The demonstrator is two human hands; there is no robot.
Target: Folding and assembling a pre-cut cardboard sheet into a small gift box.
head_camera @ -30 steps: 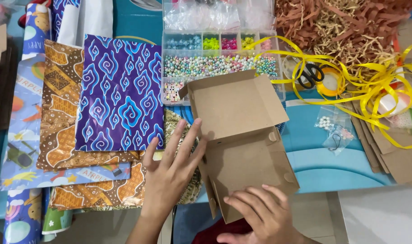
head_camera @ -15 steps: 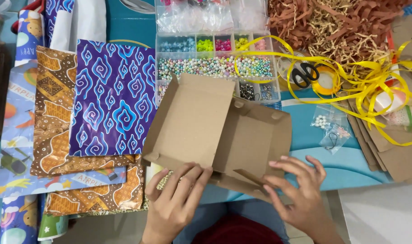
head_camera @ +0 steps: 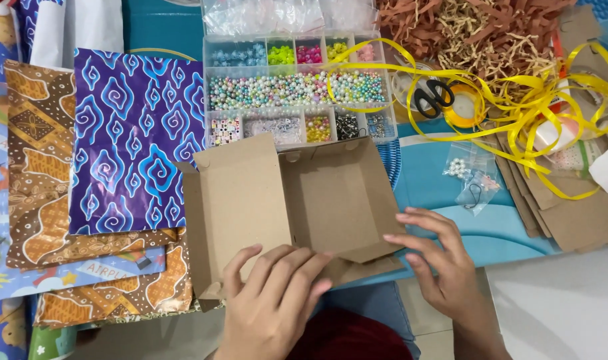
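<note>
Two hands on a cardboard box (head_camera: pixel 297 207), lying open at the table's near edge below the bead tray (head_camera: pixel 297 90). Left hand (head_camera: pixel 274 300) spread flat across the front flap; right hand (head_camera: pixel 444 267) loosely open, fingertips touching the right wall. Best creased firmly along the scored folds.

A home craft or gift-wrapping table, by the look of it; beyond the fingers (head_camera: pixel 297 267) of the left hand (head_camera: pixel 270 307) lies a clear compartmented bead organizer (head_camera: pixel 297 90) full of coloured beads; left of them, overlapping sheets of patterned wrapping paper (head_camera: pixel 137 140); up and right of the right hand's fingers (head_camera: pixel 427 220), loose yellow ribbon (head_camera: pixel 517 100), black-handled scissors (head_camera: pixel 434 97) and a heap of shredded brown paper filler (head_camera: pixel 477 30); just beyond both sets of fingers, an opened cardboard box (head_camera: pixel 290 200).
</note>
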